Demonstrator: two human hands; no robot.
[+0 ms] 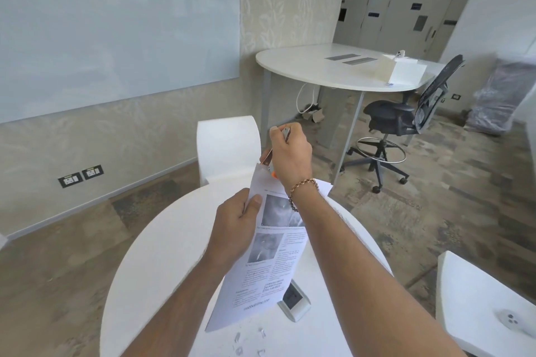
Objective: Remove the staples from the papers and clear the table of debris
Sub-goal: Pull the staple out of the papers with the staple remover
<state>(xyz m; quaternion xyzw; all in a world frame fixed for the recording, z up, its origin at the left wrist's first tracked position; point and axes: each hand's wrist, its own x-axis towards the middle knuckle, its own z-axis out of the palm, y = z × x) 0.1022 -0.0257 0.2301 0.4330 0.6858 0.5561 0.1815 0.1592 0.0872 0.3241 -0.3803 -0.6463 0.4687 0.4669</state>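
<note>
The left hand is gripping a printed sheet of paper by its left edge, thumb lying on the front and fingers curled behind, holding it lifted above the round white table. The right hand is clamped around a staple remover at the paper's top corner, at about 12 o'clock from the left hand; metal and an orange part are showing just under the fingers. A gold bracelet is sitting on the right wrist. More sheets are lying on the table behind the right wrist. Loose staples are lying scattered on the table at 6 o'clock from the paper. A small grey socket box is standing on the table at 5 o'clock, just beside the paper's lower edge
</note>
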